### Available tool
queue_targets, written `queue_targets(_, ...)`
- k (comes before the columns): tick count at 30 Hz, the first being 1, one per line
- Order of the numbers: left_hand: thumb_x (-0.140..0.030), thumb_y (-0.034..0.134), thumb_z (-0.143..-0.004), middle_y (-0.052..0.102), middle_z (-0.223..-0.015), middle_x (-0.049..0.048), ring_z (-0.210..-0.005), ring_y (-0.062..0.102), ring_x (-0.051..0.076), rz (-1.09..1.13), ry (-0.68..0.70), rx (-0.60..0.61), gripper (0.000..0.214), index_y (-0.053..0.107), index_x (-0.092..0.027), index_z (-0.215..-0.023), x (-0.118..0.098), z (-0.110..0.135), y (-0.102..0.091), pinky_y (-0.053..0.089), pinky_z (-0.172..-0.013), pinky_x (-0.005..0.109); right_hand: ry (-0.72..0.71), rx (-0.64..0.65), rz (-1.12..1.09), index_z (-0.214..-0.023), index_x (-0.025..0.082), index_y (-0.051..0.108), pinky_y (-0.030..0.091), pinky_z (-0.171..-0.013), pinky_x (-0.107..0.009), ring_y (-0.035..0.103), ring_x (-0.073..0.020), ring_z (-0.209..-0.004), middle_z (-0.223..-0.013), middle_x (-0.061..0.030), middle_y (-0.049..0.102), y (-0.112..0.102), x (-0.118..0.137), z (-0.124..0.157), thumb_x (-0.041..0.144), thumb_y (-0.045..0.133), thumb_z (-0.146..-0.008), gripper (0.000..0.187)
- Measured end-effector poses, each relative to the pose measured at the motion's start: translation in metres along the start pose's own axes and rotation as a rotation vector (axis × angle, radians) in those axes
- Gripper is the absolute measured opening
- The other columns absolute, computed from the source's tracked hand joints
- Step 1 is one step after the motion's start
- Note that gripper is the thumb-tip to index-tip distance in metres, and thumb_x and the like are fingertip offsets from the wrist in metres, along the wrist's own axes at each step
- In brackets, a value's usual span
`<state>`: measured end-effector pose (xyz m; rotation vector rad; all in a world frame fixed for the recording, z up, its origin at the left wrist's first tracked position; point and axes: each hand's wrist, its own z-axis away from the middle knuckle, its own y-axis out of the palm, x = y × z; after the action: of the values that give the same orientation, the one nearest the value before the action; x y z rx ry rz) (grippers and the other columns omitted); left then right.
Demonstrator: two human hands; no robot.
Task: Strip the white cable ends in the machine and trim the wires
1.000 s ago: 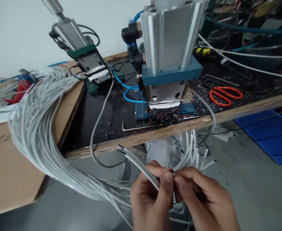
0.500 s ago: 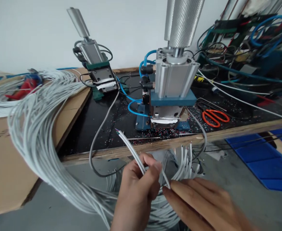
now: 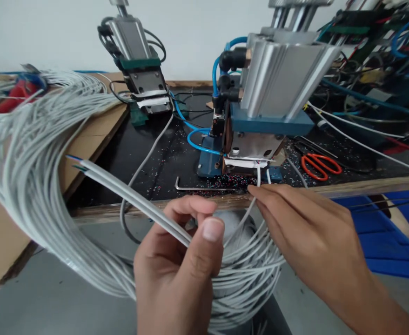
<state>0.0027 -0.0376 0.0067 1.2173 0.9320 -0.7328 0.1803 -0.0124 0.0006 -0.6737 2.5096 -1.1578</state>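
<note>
A thick bundle of pale grey cables [image 3: 33, 186] sweeps over a brown cardboard sheet [image 3: 2, 244], which probably keeps it gathered; two white sheathed cables with dark and blue wire tips [image 3: 130, 197] lie gripped in the left hand [image 3: 179, 260], angled aside, perhaps so their ends stay clear; the right hand [image 3: 305, 232] pinches a single white cable [image 3: 258, 179] near its end, which meets the white-lined mouth of a silver-and-blue metal press [image 3: 277, 79], seemingly for steady aim; orange-handled scissors [image 3: 323, 177] lie beyond; the black wood-edged table [image 3: 164, 163] is speckled with coloured scraps; behind stands a pale wall [image 3: 61, 32]; below, grey floor [image 3: 96, 318].
</note>
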Motion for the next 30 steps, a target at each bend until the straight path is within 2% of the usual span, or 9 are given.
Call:
queue_targets(7,-0.039,0.091,-0.078,0.049,-0.058,-0.0049,-0.043,0.025,0.003,-0.001,-0.027,-0.004,0.019,0.081,-0.023,-0.082,-0.002,-0.006,0.004,0.031,-0.040,0.015,0.036,-0.009,0.039,-0.113,0.006,0.076,0.055,-0.066,-0.038,0.078,-0.0248,-0.080,-0.096,-0.0093,0.080,0.005,0.001,-0.001,0.004,0.066,-0.098,0.018)
queue_targets(14,-0.044,0.091,-0.077,0.057,-0.062,-0.0017,-0.042,0.023,0.003,-0.046,0.002,0.010,0.021,0.082,-0.025,-0.079,-0.003,-0.008,0.004,0.030,-0.036,0.017,0.060,-0.024,0.096,-0.119,0.007,0.073,0.054,-0.067,-0.038,0.078,-0.0248,-0.083,-0.101,-0.0101,0.080,0.010,0.001,0.001,0.004,0.067,-0.097,0.023)
queue_targets(17,-0.044,0.091,-0.076,0.057,-0.062,-0.0010,-0.041,0.022,0.004,-0.032,0.002,0.071,0.020,0.083,-0.026,-0.083,-0.002,-0.008,0.003,0.028,-0.035,0.020,0.059,-0.024,0.097,-0.120,0.007,0.073,0.055,-0.068,-0.038,0.078,-0.0254,-0.085,-0.103,-0.0107,0.081,0.012,0.000,0.001,0.005,0.066,-0.097,0.024)
queue_targets(20,-0.041,0.096,-0.068,0.056,-0.062,-0.0011,-0.042,0.023,0.004,-0.032,0.014,0.119,0.026,0.082,-0.027,-0.085,-0.001,-0.006,0.005,0.028,-0.035,0.021,0.066,-0.009,0.087,-0.121,0.007,0.073,0.056,-0.069,-0.039,0.078,-0.0268,-0.087,-0.104,-0.0112,0.081,0.012,-0.001,0.001,0.005,0.065,-0.097,0.025)
queue_targets(23,-0.039,0.098,-0.066,0.052,-0.064,-0.0006,-0.046,0.028,0.006,-0.039,0.017,0.055,0.029,0.081,-0.027,-0.086,-0.002,0.000,0.010,0.027,-0.039,0.022,0.077,0.007,0.074,-0.122,0.007,0.072,0.056,-0.070,-0.040,0.078,-0.0274,-0.088,-0.105,-0.0112,0.081,0.012,-0.001,0.002,0.005,0.064,-0.098,0.026)
queue_targets(26,-0.038,0.097,-0.068,0.049,-0.063,-0.0013,-0.048,0.025,0.006,-0.039,0.004,0.012,0.026,0.080,-0.027,-0.084,-0.005,0.006,0.016,0.024,-0.043,0.023,0.065,0.005,0.086,-0.123,0.008,0.071,0.057,-0.070,-0.039,0.078,-0.0268,-0.088,-0.106,-0.0110,0.080,0.013,-0.001,0.004,0.005,0.064,-0.098,0.026)
queue_targets(30,-0.041,0.087,-0.078,0.048,-0.068,0.0008,-0.055,0.030,0.011,-0.068,-0.107,-0.099,0.018,0.078,-0.027,-0.083,-0.012,0.011,0.022,0.024,-0.050,0.027,0.062,-0.024,0.089,-0.122,0.007,0.072,0.057,-0.072,-0.038,0.078,-0.0254,-0.088,-0.104,-0.0104,0.080,0.014,-0.002,0.004,0.003,0.066,-0.097,0.026)
